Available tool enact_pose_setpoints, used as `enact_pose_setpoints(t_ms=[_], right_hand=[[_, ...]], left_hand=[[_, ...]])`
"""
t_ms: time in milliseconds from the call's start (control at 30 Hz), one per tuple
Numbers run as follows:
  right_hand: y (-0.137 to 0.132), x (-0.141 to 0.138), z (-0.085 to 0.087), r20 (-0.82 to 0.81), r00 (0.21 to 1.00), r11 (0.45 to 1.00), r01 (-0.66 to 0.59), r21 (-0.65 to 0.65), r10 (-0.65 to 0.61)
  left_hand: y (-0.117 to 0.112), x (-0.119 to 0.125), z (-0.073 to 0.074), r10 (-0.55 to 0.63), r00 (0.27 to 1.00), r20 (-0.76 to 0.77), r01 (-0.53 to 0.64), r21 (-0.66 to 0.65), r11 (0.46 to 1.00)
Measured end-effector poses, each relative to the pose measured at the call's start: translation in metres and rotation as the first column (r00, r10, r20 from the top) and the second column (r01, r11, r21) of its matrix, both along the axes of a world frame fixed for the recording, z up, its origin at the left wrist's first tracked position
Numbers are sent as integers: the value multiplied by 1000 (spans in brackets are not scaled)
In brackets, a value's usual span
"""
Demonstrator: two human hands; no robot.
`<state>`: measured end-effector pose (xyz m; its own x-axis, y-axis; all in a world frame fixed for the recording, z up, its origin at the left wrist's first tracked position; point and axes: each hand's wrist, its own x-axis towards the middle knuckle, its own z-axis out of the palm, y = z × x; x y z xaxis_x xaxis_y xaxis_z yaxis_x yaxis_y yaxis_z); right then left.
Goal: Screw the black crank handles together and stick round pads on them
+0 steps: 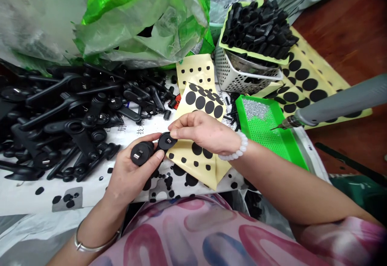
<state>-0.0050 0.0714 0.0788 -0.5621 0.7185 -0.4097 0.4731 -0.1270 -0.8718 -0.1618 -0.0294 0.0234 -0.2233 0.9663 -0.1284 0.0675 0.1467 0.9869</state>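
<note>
My left hand [128, 171] is closed around a black plastic arm [142, 153] with two round ends. Each round end shows a small bright metal piece in a slot. My right hand [199, 133] has thumb and forefinger pinched at the rim of the smaller round end, touching it. Whatever lies between those fingertips is too small or hidden to make out. Beneath the hands is a yellow sticker sheet [190, 165] with black dots. On the left lies a heap of similar black plastic arms [75, 130].
A grey electric screwdriver [335, 102] points in from the right over a green tray [290, 149] holding small metal pieces. Behind it, a white basket [231, 74] bears a tray of black tubes [256, 28]. Green plastic bags [145, 19] stand at the back. Loose black dots [69, 199] lie in front.
</note>
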Motion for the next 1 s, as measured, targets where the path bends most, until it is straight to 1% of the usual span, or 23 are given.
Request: enact_pose_setpoints(t_ms=[100, 233, 367, 500, 667, 867, 933, 1000], right_hand=[[-1, -1, 0, 25, 1000, 1000, 4, 1, -4], [-2, -4, 1, 7, 1000, 1000, 10, 1, -10], [-4, -6, -1, -15, 1000, 999, 18, 47, -17], [-9, -7, -10, -46, 996, 990, 81, 113, -77], [-15, -7, -17, -68, 989, 942, 146, 301, -132], [-18, -6, -22, -69, 990, 893, 142, 428, -125], [-19, -6, -25, -71, 989, 862, 146, 485, -128], [-21, -6, -27, -77, 989, 818, 149, 556, -128]], left_hand=[[1, 2, 0, 35, 999, -24, -35, -20, 999], [2, 4, -4, 91, 991, -96, -92, -7, 996], [4, 9, -8, 170, 976, -136, -168, 24, 985], [6, 12, -9, 201, 966, -164, -198, 39, 980], [5, 11, -9, 208, 954, -216, -200, 59, 978], [6, 12, -11, 209, 958, -197, -203, 48, 978], [6, 12, -11, 213, 957, -197, -207, 50, 977], [6, 13, -10, 222, 954, -200, -215, 54, 975]])
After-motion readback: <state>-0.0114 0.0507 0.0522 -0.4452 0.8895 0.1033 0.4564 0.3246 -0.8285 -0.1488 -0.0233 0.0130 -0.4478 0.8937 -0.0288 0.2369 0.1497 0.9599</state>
